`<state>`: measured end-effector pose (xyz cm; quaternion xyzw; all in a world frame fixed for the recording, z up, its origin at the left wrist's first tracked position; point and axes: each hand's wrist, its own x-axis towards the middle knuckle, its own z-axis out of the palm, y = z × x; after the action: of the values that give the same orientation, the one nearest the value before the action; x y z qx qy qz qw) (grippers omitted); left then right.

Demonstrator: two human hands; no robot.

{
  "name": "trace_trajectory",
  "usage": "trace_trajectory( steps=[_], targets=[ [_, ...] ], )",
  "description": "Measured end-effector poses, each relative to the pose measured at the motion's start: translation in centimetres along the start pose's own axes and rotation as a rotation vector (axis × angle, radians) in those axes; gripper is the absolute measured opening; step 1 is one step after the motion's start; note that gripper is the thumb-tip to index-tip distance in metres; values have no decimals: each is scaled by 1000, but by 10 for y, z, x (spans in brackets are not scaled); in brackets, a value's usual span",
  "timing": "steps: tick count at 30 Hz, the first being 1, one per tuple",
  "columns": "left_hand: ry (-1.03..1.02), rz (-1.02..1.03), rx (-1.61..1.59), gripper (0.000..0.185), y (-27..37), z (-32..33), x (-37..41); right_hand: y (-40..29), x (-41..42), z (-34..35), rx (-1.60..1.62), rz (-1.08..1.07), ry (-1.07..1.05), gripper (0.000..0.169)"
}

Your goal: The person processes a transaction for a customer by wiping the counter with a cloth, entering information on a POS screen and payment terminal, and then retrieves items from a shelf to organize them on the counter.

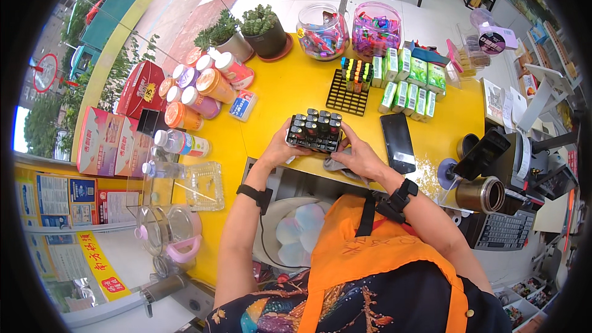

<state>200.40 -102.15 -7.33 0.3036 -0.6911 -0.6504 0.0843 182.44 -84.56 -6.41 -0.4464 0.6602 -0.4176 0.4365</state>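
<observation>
A small black rack (314,142) with several dark upright items (312,125), perhaps lighters, is at the front edge of the yellow counter. My left hand (280,146) grips its left side, a bit of white material showing below the fingers. On the right side, my right hand (360,153) holds the same rack with thumb and fingers. A grey cloth (340,163) lies under that hand; whether the fingers also hold it cannot be told. Beyond, a black grid tray (344,98) carries colourful lighters (356,74) at its far end.
Small green-and-white boxes (407,97) and a black smartphone (397,142) lie to the right. Two candy jars (322,32) and potted succulents (264,32) stand at the back. Lidded tubs (215,84), a bottle (182,142) and a glass dish (206,186) occupy the left. Below is a bin (263,236).
</observation>
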Motion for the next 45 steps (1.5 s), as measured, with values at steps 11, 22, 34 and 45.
trace_trajectory(
  steps=[11, 22, 34, 45],
  targets=[
    [103, 47, 74, 80, -11, -44, 21, -4, -24, -4, 51, 43, -48, 85],
    [162, 50, 100, 74, 10, -79, 91, -48, -75, -44, 0, 62, 95, 77],
    [69, 13, 101, 78, 13, -95, 153, -63, -114, -71, 55, 122, 289, 77],
    [620, 197, -69, 48, 1, -94, 104, -84, -118, -93, 82, 125, 333, 69]
  ],
)
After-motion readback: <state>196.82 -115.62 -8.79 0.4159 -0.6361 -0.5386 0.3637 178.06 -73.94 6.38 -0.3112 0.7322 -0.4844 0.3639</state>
